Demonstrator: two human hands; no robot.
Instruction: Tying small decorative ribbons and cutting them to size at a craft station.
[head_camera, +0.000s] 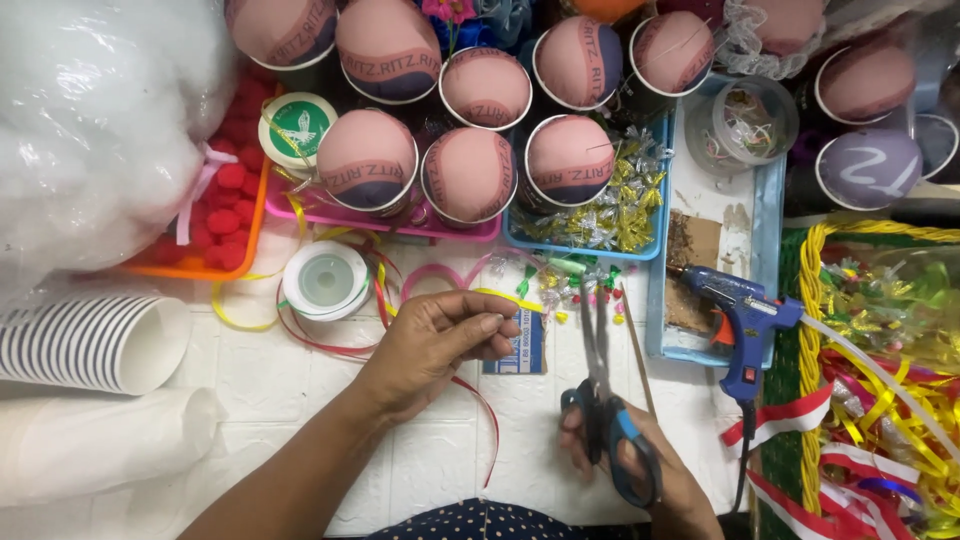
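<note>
My left hand (435, 345) pinches a thin yellow ribbon (520, 300) between thumb and fingers, over the white table. A red ribbon strand (480, 405) trails down from under that hand. My right hand (640, 475) grips black-and-blue scissors (605, 400), thumb and fingers through the handles. The blades point up and away, and their tips lie next to the ribbon's free end near a small decorated bundle (570, 280). A white ribbon spool (326, 280) sits left of my left hand.
Several cups topped with pink domes (470, 175) fill the back. A blue glue gun (745, 320) rests on a blue tray (765, 215). A stack of paper cups (90, 342) lies left, white stuffing (90, 120) above it, a basket of ribbons (880, 350) right.
</note>
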